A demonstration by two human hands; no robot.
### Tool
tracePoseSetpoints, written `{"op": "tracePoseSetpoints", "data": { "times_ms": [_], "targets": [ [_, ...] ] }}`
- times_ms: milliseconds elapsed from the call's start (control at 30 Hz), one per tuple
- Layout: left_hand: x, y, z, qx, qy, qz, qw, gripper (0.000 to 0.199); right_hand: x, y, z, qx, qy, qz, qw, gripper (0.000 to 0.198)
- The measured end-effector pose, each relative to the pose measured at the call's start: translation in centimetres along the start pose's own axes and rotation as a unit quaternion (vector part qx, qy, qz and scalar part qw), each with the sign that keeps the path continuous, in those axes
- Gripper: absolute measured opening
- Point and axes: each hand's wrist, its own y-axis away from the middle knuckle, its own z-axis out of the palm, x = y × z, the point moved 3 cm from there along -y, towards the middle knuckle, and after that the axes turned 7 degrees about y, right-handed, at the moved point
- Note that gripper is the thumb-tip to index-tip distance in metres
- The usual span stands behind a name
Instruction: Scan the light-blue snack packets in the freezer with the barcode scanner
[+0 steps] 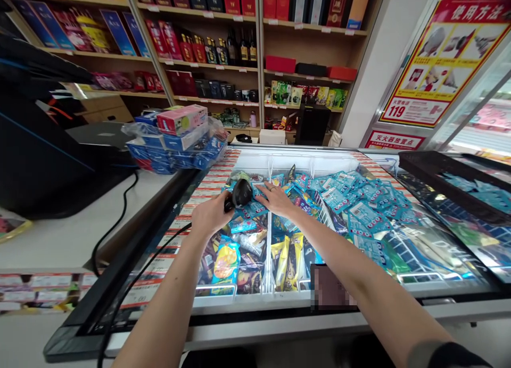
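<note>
In the head view my left hand [211, 214] is wrapped round a black corded barcode scanner [242, 193], held over the chest freezer [275, 299]. Just to its right, my right hand [276, 199] has its fingers stretched out over small blue packets [252, 209]. Whether the fingertips press on a packet I cannot tell. Many more blue packets [339, 195] are spread in a heap farther right. Through the freezer's glass, wrapped ice creams [225, 261] show in white wire baskets, with yellow wrappers [289, 259] near the front.
Left of the freezer, a counter [35, 245] carries a black monitor [35, 144] and plastic-wrapped blue boxes [175, 144]. The scanner's cable [159, 249] trails down the left side. A dark open-topped bag [431, 171] with blue packets lies at right. Shelves [207, 62] of boxed goods stand behind.
</note>
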Motion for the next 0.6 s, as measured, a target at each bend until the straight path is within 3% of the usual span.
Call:
{"op": "tracePoseSetpoints", "data": {
  "times_ms": [167,433,600],
  "targets": [
    [3.0,0.4,0.2,-0.02,0.017,0.014,1.0,0.042,2.3,2.7,-0.9,0.011,-0.015,-0.012,1.0,0.057],
    [10.5,0.5,0.9,-0.033,0.059,0.085,0.994,0.038,7.6,9.2,-4.3,0.02,-0.053,0.029,0.998,0.058],
    [12.1,0.1,0.9,-0.048,0.054,0.081,0.994,0.039,9.4,10.7,-5.8,0.03,-0.129,0.042,0.99,0.056]
  ]
}}
